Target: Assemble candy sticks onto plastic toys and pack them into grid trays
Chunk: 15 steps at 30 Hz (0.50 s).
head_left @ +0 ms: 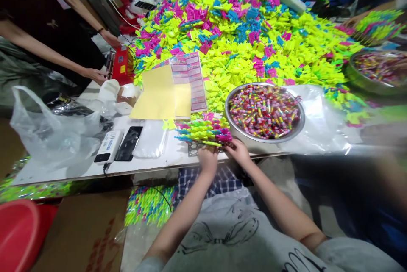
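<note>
A cluster of small plastic pieces in yellow-green, pink and blue stands in rows on a dark board with holes at the table's front edge. My left hand is at the near side of this cluster, its fingers mostly hidden against the pieces. At the cluster's right corner, my right hand has thumb and fingers pinched together; whatever sits between them is too small to make out. Just beyond my right hand is a steel bowl full of wrapped candies.
A large heap of loose plastic pieces covers the table's back. Yellow and printed card sheets, a phone, a power bank and a plastic bag lie left. A co-worker's hands hold a red device.
</note>
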{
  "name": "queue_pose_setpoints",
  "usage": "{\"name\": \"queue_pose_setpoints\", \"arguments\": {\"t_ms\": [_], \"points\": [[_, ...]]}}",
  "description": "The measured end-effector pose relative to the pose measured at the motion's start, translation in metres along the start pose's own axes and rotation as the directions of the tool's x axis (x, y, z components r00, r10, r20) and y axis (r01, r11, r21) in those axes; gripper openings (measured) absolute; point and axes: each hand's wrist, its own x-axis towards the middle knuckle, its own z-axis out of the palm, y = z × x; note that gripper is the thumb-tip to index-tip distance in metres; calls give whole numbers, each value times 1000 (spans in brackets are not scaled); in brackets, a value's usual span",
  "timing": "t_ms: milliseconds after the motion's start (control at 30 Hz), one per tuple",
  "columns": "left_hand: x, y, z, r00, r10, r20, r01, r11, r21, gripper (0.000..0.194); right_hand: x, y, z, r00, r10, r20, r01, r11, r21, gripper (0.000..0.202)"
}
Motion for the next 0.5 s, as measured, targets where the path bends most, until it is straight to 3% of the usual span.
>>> {"name": "queue_pose_setpoints", "arguments": {"t_ms": [233, 500], "points": [[1, 3, 4, 1000, -8, 18, 8, 999, 42, 28, 5, 12, 8, 998, -64, -1, 64, 998, 10, 21], [2, 5, 8, 999, 22, 48, -24, 998, 51, 21, 4, 16, 6, 992, -123, -9, 124, 992, 4, 20]]}}
